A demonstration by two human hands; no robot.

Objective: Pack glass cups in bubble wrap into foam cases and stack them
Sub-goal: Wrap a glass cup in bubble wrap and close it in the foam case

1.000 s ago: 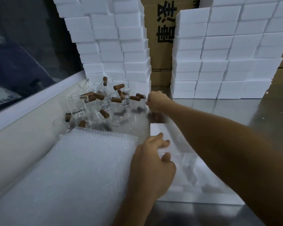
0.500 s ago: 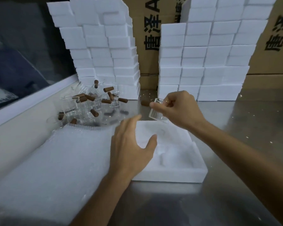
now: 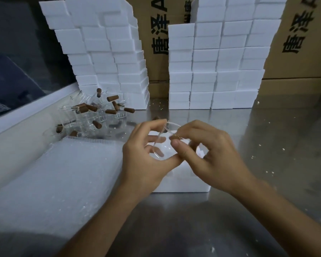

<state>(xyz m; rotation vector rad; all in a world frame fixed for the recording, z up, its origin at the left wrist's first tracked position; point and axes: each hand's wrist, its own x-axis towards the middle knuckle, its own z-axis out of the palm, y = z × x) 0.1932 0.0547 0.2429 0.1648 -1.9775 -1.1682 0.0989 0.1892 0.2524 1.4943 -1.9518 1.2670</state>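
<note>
A clear glass cup (image 3: 162,145) is held between both hands over an open white foam case (image 3: 182,184) on the steel table. My left hand (image 3: 146,158) curls round the cup's left side and bottom. My right hand (image 3: 209,154) pinches the cup's rim at the right with thumb and fingers. A pile of bubble wrap sheets (image 3: 50,179) lies to the left of the case. Several more glass cups with brown handles (image 3: 93,114) crowd the back left.
Two tall stacks of white foam cases (image 3: 107,52) (image 3: 217,71) stand at the back, with cardboard boxes (image 3: 304,43) behind them. A white ledge (image 3: 26,112) runs along the left. White foam crumbs dot the steel table (image 3: 267,145).
My right hand brought a cup from the back-left cluster to above the foam case. My left hand rose from the bubble wrap edge and took hold of the cup too.
</note>
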